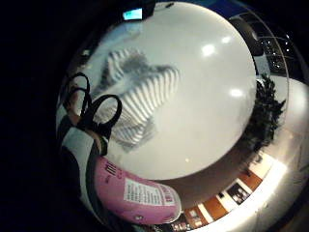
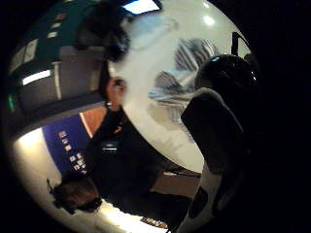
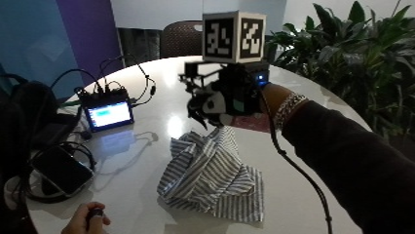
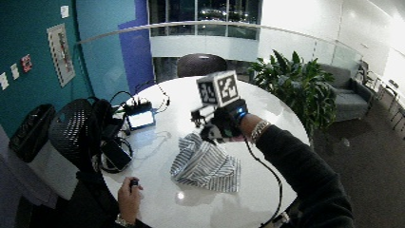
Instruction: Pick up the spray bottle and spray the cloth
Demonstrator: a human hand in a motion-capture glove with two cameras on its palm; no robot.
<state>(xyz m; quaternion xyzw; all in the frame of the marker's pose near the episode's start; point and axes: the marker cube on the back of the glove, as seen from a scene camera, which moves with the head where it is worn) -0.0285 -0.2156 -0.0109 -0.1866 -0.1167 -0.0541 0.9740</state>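
Note:
My gloved right hand point(image 3: 227, 102) hangs in the air over the round white table point(image 3: 298, 161), just above the far edge of the cloth. It grips the spray bottle: the pink labelled body point(image 1: 137, 198) lies against the palm, and the black and white spray head point(image 2: 216, 126) fills the thumb side palm view. The nozzle end point(image 3: 209, 106) points down and left toward the cloth. The blue and white striped cloth point(image 3: 211, 180) lies crumpled on the table below the hand, also seen as the cloth point(image 4: 206, 166) point(image 1: 140, 96) point(image 2: 177, 80).
A small lit screen point(image 3: 109, 114) with cables stands at the table's left. A phone on coiled cables point(image 3: 58, 170) lies nearer the front left. The bare left hand point(image 3: 87, 219) holds a small black object at the front edge. A plant point(image 3: 350, 53) and a chair point(image 3: 181, 41) stand behind.

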